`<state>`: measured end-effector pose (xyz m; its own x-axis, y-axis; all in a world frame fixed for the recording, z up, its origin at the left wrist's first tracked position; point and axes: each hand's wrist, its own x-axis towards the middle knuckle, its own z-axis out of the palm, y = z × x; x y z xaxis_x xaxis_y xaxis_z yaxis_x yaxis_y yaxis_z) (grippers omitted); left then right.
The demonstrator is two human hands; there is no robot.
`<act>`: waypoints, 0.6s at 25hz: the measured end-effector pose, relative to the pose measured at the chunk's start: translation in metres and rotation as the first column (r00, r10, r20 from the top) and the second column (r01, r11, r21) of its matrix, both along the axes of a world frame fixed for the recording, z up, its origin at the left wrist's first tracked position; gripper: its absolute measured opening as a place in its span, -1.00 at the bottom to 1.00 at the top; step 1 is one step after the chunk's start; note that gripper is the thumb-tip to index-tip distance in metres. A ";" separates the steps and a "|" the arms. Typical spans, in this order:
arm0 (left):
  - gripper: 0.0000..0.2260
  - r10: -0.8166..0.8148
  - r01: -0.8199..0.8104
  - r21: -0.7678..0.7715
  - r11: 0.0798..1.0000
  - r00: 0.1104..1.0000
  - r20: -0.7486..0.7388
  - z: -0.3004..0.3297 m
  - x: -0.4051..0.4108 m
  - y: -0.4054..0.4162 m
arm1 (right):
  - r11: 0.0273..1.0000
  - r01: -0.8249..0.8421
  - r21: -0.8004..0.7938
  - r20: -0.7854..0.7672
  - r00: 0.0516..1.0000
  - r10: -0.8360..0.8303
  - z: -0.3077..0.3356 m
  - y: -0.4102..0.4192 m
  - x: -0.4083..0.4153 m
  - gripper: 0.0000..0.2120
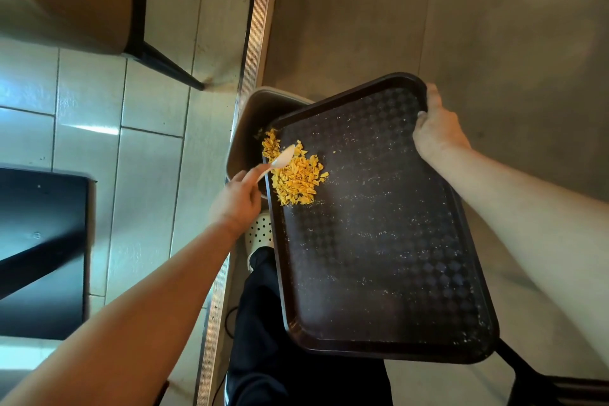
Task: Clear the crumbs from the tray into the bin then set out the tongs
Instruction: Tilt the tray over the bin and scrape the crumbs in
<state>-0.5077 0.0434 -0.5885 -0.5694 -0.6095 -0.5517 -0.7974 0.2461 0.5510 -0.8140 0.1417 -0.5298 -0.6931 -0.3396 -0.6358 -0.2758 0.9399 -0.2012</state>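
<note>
We hold the dark tray [379, 224] by its far corner, right hand [435, 128] fingers curled round the rim. Our left hand [235, 199] pinches a pale spoon [280, 161] resting on yellow crumbs [295, 175] at the tray's edge, above the bin [250, 128]; a spotted shoe [262, 231] is just below those fingers.

Bare forearms [141, 316], no sleeves; dark trousers [263, 339]; white perforated clog [260, 231].

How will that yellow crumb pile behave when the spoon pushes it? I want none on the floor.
The crumbs look like dry, loose flakes, so they will probably scatter rather than slide as one mass. They seem light and may skip over the tray rim. The spoon is narrow, so likely several short strokes toward the bin.
</note>
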 end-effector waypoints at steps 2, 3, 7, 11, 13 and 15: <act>-0.62 -0.081 0.081 -0.025 0.996 0.997 -0.005 -0.001 0.019 0.006 | 1.000 -0.003 -0.001 -0.001 1.000 0.003 0.000 -0.001 -0.001 -0.51; -0.63 -0.115 0.116 -0.044 0.992 0.993 0.019 -0.001 0.027 0.009 | 1.000 -0.004 0.003 -0.002 1.000 0.004 0.001 -0.002 -0.001 -0.51; -0.67 -0.220 0.245 -0.077 0.966 0.945 0.244 0.009 0.041 0.017 | 1.000 -0.015 0.007 -0.005 1.000 0.015 0.001 -0.002 0.000 -0.51; -0.65 -0.255 0.284 -0.044 0.958 0.909 0.330 0.010 0.035 0.014 | 1.000 -0.014 0.020 -0.008 1.000 0.014 0.002 -0.001 0.000 -0.51; -0.66 -0.194 0.217 -0.043 0.975 0.932 0.306 0.004 0.028 0.010 | 1.000 -0.012 0.024 -0.008 1.000 0.012 0.002 -0.001 0.001 -0.51; -0.65 -0.130 0.147 -0.043 0.988 0.955 0.268 -0.002 0.019 0.005 | 1.000 -0.010 0.028 -0.006 1.000 0.010 0.002 -0.002 0.001 -0.51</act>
<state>-0.4888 0.0481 -0.5903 -0.4900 -0.5723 -0.6575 -0.8678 0.3913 0.3062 -0.8131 0.1400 -0.5282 -0.6938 -0.3283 -0.6410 -0.2863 0.9424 -0.1728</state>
